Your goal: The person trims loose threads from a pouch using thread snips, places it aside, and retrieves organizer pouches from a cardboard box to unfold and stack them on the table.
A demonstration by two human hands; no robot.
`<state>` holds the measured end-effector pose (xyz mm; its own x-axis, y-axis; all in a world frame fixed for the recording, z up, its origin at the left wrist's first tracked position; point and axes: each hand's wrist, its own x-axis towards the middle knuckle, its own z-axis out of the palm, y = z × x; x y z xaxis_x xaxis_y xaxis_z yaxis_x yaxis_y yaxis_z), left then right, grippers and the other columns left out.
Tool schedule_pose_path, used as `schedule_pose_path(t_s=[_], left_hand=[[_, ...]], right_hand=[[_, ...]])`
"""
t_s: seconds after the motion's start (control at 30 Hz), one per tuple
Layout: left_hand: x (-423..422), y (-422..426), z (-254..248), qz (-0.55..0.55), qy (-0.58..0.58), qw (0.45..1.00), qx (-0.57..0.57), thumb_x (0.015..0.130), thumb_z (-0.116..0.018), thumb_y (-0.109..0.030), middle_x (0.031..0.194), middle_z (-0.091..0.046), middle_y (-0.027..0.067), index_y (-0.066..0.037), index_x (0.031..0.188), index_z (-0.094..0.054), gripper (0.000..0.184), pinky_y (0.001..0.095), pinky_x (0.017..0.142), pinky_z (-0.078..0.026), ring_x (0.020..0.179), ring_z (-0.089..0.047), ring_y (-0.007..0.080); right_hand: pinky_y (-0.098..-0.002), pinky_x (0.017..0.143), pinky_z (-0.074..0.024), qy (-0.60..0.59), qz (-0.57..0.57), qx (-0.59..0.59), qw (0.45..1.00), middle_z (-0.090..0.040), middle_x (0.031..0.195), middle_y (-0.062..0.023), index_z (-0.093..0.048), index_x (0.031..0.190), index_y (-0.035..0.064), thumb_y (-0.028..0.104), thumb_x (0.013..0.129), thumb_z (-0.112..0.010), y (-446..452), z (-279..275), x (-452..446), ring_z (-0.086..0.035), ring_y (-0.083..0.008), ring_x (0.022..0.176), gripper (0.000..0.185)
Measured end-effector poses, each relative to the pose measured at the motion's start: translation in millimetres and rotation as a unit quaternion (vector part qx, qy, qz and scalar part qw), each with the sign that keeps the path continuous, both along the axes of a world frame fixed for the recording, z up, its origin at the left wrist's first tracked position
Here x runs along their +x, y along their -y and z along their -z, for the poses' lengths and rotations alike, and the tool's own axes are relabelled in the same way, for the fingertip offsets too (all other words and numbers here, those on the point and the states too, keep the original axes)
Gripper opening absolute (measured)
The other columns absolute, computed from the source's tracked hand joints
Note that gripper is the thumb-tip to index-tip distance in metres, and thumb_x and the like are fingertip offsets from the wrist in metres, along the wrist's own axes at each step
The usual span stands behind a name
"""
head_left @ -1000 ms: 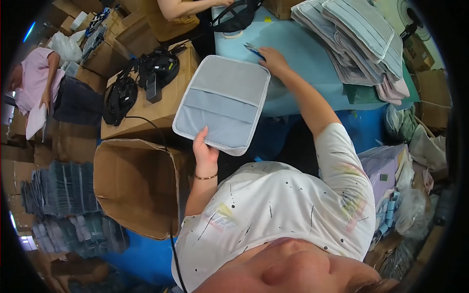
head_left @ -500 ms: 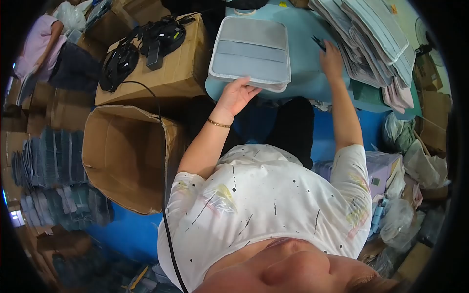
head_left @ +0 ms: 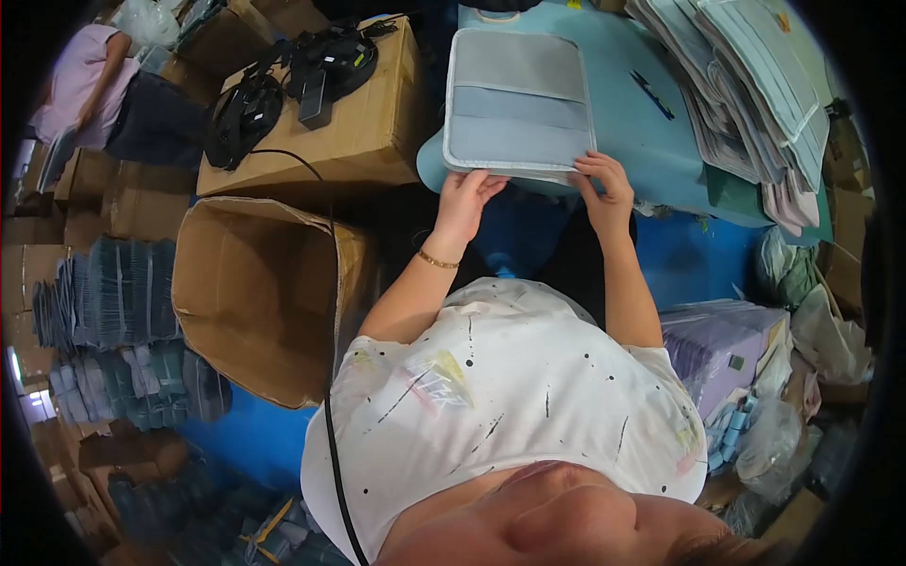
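A grey padded panel (head_left: 517, 104) with a pocket across its lower part lies on the blue-green table (head_left: 623, 141), its near edge reaching over the table's edge. My left hand (head_left: 464, 203) grips that edge near its left corner, fingertips partly hidden beneath it. At the right corner, my right hand (head_left: 607, 189) pinches the same edge between thumb and fingers. Dark snips (head_left: 652, 95) lie on the table to the right of the panel, touched by neither hand.
Stacked grey panels (head_left: 746, 104) stand at the table's right. An open cardboard box (head_left: 255, 302) is left of my body; black straps and devices (head_left: 330, 71) rest on another carton (head_left: 377, 132). A person in pink (head_left: 85, 85) stands far left. A black cable (head_left: 332, 424) hangs beside me.
The snips have left my right hand and lie on the table. That hand has moved left to the panel's near edge. The panel has gone from raised in my left hand to the table.
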<state>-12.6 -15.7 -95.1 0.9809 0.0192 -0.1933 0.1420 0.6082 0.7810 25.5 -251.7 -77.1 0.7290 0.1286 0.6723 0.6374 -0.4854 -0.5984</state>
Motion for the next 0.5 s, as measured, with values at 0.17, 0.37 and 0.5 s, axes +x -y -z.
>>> schedule_pose_path(t_s=[0.17, 0.37, 0.5], left_hand=[[3.4, -11.2, -43.0, -0.257, 0.189, 0.903, 0.286, 0.086, -0.063, -0.002, 0.134, -0.042, 0.017, -0.005, 0.138, -0.025, 0.064, 0.0383, 0.095, -0.046, 0.112, -0.054, 0.027], [11.2, -21.5, -118.7, -0.163, 0.433, 0.539, 0.703, 0.074, -0.07, -0.009, 0.094, -0.062, 0.0044, -0.01, 0.1, -0.069, 0.026, 0.0374, 0.088, -0.043, 0.097, -0.058, 0.0259], [28.5, -10.7, -124.3, -0.073, 0.484, 0.533, 0.69, 0.074, -0.073, -0.012, 0.085, -0.061, 0.0066, -0.007, 0.099, -0.069, 0.025, 0.0379, 0.067, -0.047, 0.076, -0.057, 0.0269]], right_hand=[[-0.0236, 0.07, -0.0487, -0.229, -0.1, 0.194, 0.949, -0.066, 0.082, -0.0029, -0.068, 0.089, 0.0001, 0.003, 0.081, -0.072, -2.6, -26.9, 1.2, -0.061, -0.0107, 0.077, 0.009], [-0.0221, 0.064, -0.0467, -0.254, -0.203, 0.154, 0.933, -0.064, 0.078, -0.0009, -0.068, 0.088, 0.0003, 0.009, 0.084, -0.071, 6.1, -71.2, 30.2, -0.056, -0.0073, 0.07, 0.009], [-0.0223, 0.066, -0.0472, -0.277, -0.222, 0.138, 0.925, -0.065, 0.082, -0.0008, -0.069, 0.092, 0.0004, 0.01, 0.086, -0.069, 6.4, -87.6, 33.5, -0.057, -0.008, 0.073, 0.011]])
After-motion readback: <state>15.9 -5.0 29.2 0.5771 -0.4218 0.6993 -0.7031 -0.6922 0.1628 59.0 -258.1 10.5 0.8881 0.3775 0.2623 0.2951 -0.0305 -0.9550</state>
